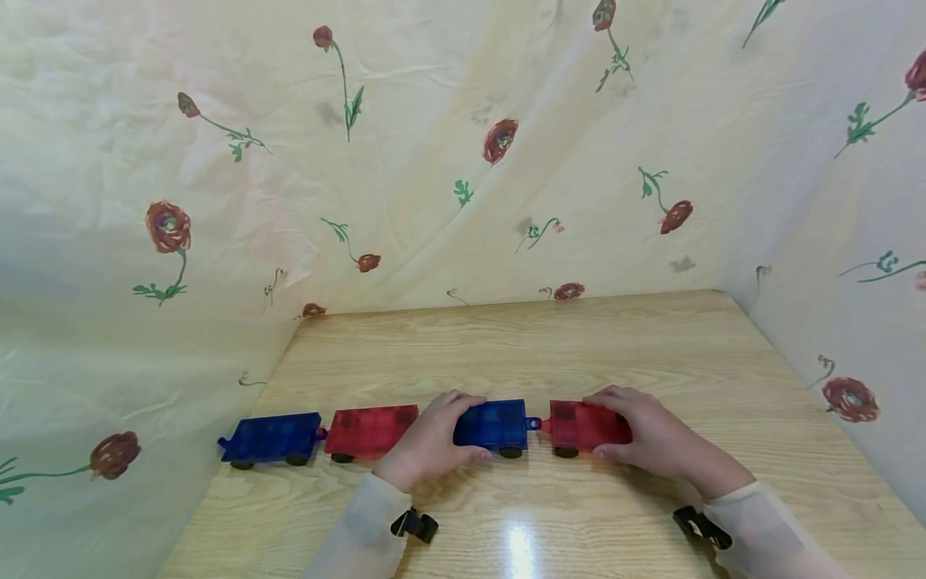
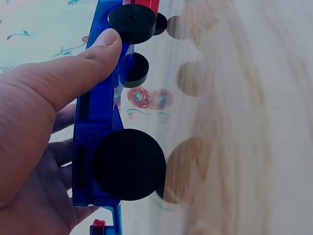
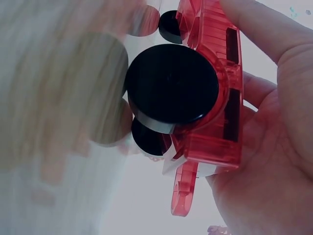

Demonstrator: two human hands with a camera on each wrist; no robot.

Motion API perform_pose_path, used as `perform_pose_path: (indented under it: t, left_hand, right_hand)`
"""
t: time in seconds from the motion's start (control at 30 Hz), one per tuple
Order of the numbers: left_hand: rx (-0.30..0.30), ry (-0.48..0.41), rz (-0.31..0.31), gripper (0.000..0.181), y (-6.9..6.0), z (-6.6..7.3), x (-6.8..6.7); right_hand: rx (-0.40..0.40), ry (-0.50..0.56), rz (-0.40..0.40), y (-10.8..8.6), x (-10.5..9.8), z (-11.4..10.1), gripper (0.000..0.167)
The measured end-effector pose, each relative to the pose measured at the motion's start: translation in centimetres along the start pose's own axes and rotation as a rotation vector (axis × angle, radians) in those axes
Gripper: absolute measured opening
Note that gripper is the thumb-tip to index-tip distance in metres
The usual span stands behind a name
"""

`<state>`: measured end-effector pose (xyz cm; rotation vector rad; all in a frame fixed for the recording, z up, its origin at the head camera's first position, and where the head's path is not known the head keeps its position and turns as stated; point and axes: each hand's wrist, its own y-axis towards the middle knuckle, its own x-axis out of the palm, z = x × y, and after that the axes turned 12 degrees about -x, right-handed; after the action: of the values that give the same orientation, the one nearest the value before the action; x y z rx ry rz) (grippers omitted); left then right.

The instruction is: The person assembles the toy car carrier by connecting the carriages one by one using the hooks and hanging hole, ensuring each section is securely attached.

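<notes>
My left hand [image 1: 428, 442] grips a translucent blue toy train car [image 1: 499, 425] across its sides, thumb on the near side. In the left wrist view, black wheels show under this blue car [image 2: 90, 112], and a bit of red sits at its blue coupling. To its right, my right hand [image 1: 654, 438] holds a translucent red train car [image 1: 575, 425] by its far end. The couplings of these two cars meet between the hands. In the right wrist view, the red car [image 3: 215, 147] shows black wheels and a red hook; the palm is behind it.
Left of my left hand stand another red car [image 1: 370, 428] and another blue car [image 1: 273, 438], joined by their couplings. All are in one row on the wooden table [image 1: 521, 346]. Flowered cloth [image 1: 419, 201] rises behind and at both sides.
</notes>
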<state>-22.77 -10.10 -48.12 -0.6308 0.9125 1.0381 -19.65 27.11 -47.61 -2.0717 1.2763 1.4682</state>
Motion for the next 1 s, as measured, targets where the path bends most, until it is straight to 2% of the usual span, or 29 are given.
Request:
perform_pose_path:
  t: [0.37,1.0]
  left_hand:
    - [0.001,0.006,-0.001,0.086,-0.11,0.18,-0.16]
    - [0.012,0.048,0.012,0.085,0.00,0.20,0.11]
  right_hand:
    - [-0.018,0.018,-0.007,0.12,0.19,-0.81,0.071]
    - [-0.013,0.024,-0.021,0.32,0.27,-0.86,0.070]
